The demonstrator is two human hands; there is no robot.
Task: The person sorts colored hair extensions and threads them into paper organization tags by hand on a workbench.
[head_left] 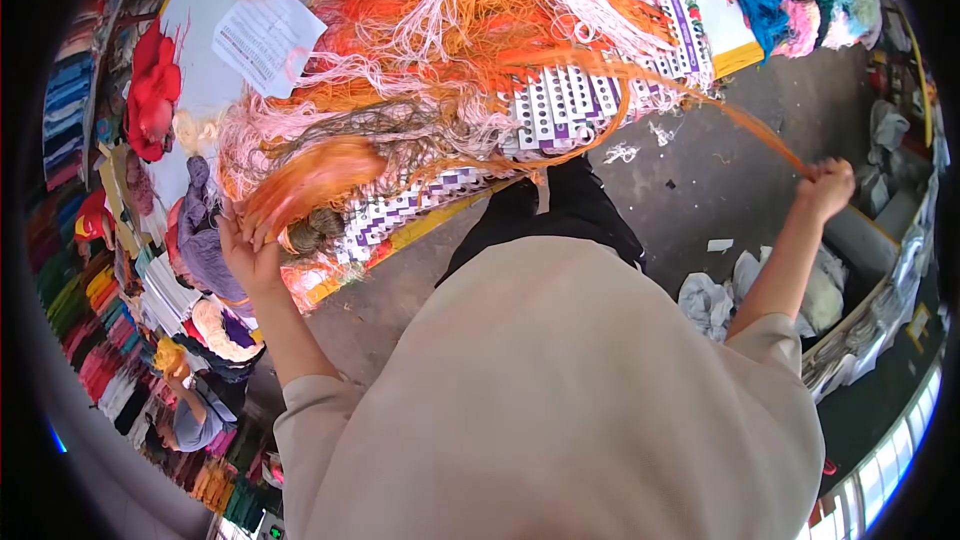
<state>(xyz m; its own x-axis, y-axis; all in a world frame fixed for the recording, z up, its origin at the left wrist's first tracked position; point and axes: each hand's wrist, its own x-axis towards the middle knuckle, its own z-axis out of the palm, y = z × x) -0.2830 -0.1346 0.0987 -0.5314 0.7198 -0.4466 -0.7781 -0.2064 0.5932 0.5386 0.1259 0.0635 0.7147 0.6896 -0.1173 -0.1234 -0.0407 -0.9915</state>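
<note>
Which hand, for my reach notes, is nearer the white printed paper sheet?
Left. The left hand is below the sheet in view, not touching it; the right hand is far off right, holding orange yarn.

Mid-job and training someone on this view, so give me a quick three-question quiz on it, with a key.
1. Which of the person's hands holds the orange strand out past the table?
2. True or false: the paper on the table bears print.
3. The bundle to the left of the paper in the picture is: a) red, b) blue, c) green.

Key:
1. The right hand.
2. True.
3. a) red.
</note>
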